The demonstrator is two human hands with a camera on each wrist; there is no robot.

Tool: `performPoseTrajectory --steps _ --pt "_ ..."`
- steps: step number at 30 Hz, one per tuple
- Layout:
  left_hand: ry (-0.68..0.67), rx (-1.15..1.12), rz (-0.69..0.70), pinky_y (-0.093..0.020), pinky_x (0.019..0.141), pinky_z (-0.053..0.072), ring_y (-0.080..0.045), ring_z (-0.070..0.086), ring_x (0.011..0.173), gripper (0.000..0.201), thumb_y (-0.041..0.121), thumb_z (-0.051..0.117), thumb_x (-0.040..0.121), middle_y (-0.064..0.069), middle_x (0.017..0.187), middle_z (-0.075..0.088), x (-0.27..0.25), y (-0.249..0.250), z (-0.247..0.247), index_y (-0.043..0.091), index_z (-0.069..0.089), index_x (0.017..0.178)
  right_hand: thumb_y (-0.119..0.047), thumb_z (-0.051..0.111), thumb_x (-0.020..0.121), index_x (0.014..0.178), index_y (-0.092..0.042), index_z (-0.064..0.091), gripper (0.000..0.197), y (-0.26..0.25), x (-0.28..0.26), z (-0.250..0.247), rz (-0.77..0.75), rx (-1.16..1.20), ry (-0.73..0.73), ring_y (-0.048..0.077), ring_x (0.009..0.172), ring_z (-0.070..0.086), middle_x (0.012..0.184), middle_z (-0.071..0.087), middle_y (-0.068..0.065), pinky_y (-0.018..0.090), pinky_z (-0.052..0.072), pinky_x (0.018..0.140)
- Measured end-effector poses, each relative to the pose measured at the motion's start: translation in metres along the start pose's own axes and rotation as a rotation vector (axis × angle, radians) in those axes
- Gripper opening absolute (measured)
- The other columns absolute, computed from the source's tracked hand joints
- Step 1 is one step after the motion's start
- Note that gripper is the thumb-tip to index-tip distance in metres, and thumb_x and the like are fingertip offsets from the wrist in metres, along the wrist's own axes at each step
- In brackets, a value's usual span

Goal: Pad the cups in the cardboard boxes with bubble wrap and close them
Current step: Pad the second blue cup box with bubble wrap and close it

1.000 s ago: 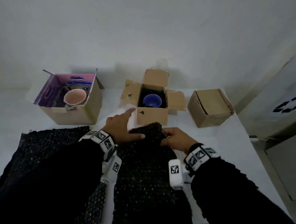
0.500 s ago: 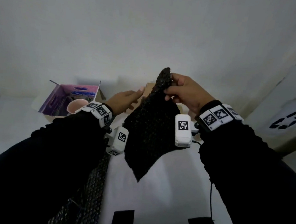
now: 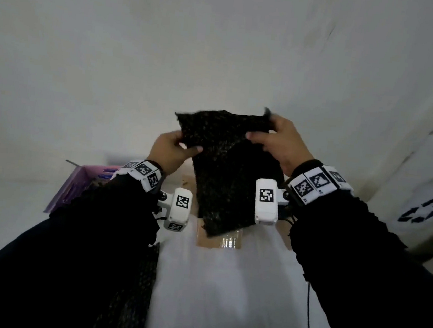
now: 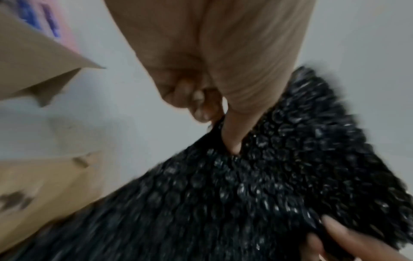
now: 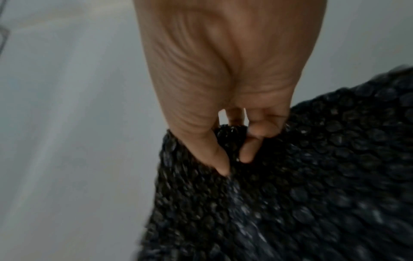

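Black bubble wrap sheet (image 3: 225,170) hangs above the bench (image 3: 224,285), in front of the boxes. Left hand (image 3: 170,152) and right hand (image 3: 283,144) each pinch a top corner. Judged light, limp, crushable; corner grip suits it.

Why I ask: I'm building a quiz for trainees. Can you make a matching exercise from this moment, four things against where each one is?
Things:
1. lifted bubble wrap sheet
2. second bubble wrap sheet
3. purple-lined box
4. recycling symbol

Places:
A. lies on the table, beside the left sleeve
B. up in the air, pinched by the left hand and the right hand
C. at the right edge of the head view
D. behind the left wrist, partly hidden

Pairs: 1-B, 2-A, 3-D, 4-C
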State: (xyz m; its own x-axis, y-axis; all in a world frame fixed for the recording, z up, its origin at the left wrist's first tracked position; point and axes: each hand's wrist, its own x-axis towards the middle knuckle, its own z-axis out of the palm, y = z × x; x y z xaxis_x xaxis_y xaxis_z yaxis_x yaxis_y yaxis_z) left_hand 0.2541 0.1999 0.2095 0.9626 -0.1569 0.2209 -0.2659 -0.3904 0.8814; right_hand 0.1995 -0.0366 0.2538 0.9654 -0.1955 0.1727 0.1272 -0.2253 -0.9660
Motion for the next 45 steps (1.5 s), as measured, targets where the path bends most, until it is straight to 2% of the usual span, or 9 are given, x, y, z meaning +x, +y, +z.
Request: performPoseTrajectory --steps 5,9,14,19,22,30,37,41,45 --pt "0.16 -0.158 0.21 -0.024 0.057 0.05 -0.006 0.06 0.059 0.027 0.0 0.069 0.079 0.006 0.077 0.065 0.016 0.01 0.001 0.024 0.057 0.077 -0.006 0.071 0.069 0.073 -0.017 0.055 0.02 0.017 0.013 0.012 -0.316 -0.056 0.263 0.013 0.073 0.056 0.08 0.058 0.002 0.031 0.047 0.073" --pt "0.133 -0.171 0.255 -0.025 0.058 0.052 -0.004 0.059 0.064 0.027 0.019 0.079 0.075 0.009 0.073 0.06 -0.004 -0.004 0.011 0.02 0.053 0.083 -0.013 0.075 0.069 0.08 -0.013 0.054 0.023 0.045 -0.002 0.02 -0.504 -0.312 0.224 0.013 0.082 0.053 0.089 0.053 0.003 0.024 0.045 0.076" --pt "-0.156 0.407 0.191 -0.031 0.061 0.047 -0.02 0.061 0.073 0.04 0.054 0.048 0.089 -0.003 0.083 0.066 -0.036 -0.062 0.032 0.018 0.062 0.095 -0.037 0.065 0.075 0.082 -0.024 0.06 0.016 0.104 -0.035 0.023 -0.481 -0.821 0.133 0.022 0.11 0.039 0.102 0.056 -0.011 0.032 0.03 0.081" --pt "-0.448 0.728 0.22 -0.033 0.081 0.047 -0.023 0.057 0.096 0.014 0.02 0.053 0.093 -0.006 0.104 0.061 -0.059 -0.104 0.057 0.015 0.065 0.099 -0.016 0.061 0.074 0.081 -0.023 0.044 0.02 0.136 -0.064 0.035 -0.267 -0.783 -0.261 0.015 0.076 0.048 0.083 0.052 -0.007 0.031 0.035 0.068" --pt "-0.462 0.695 0.229 -0.029 0.079 0.046 -0.019 0.059 0.09 0.034 0.004 0.052 0.082 0.002 0.098 0.064 -0.064 -0.099 0.064 0.023 0.058 0.109 -0.017 0.059 0.076 0.086 -0.021 0.048 0.015 0.15 -0.069 0.048 -0.224 -0.934 -0.424 0.019 0.071 0.05 0.085 0.054 -0.004 0.028 0.031 0.068" --pt "-0.391 0.888 0.59 -0.042 0.094 0.038 -0.018 0.053 0.083 0.036 0.048 0.038 0.089 0.008 0.072 0.063 -0.075 -0.11 0.072 0.025 0.063 0.08 -0.047 0.062 0.076 0.102 -0.023 0.045 0.039 0.168 -0.06 0.056 -0.219 -1.198 -0.57 0.019 0.085 0.058 0.091 0.064 -0.004 0.035 0.034 0.092" --pt "-0.313 0.939 0.364 -0.039 0.086 0.029 -0.022 0.049 0.1 0.019 0.033 0.057 0.081 0.009 0.095 0.063 -0.07 -0.117 0.078 0.03 0.066 0.097 -0.048 0.051 0.089 0.115 -0.025 0.06 0.036 0.178 -0.061 0.058 -0.143 -1.309 -0.634 0.025 0.116 0.037 0.114 0.055 0.0 0.043 0.024 0.094" --pt "-0.326 0.901 0.377 -0.034 0.079 0.025 -0.021 0.055 0.088 0.022 0.019 0.074 0.063 0.011 0.083 0.061 -0.058 -0.113 0.076 0.031 0.062 0.078 -0.054 0.049 0.082 0.103 -0.027 0.062 0.037 0.176 -0.065 0.055 -0.202 -1.206 -0.497 0.021 0.099 0.045 0.103 0.049 -0.003 0.038 0.022 0.083" --pt "-0.409 0.947 0.546 -0.037 0.085 0.03 -0.022 0.059 0.074 0.015 0.035 0.054 0.067 0.006 0.072 0.063 -0.059 -0.117 0.076 0.024 0.064 0.071 -0.031 0.051 0.078 0.091 -0.023 0.049 0.014 0.176 -0.067 0.056 -0.288 -0.939 -0.299 0.021 0.073 0.054 0.084 0.056 -0.008 0.039 0.034 0.08"
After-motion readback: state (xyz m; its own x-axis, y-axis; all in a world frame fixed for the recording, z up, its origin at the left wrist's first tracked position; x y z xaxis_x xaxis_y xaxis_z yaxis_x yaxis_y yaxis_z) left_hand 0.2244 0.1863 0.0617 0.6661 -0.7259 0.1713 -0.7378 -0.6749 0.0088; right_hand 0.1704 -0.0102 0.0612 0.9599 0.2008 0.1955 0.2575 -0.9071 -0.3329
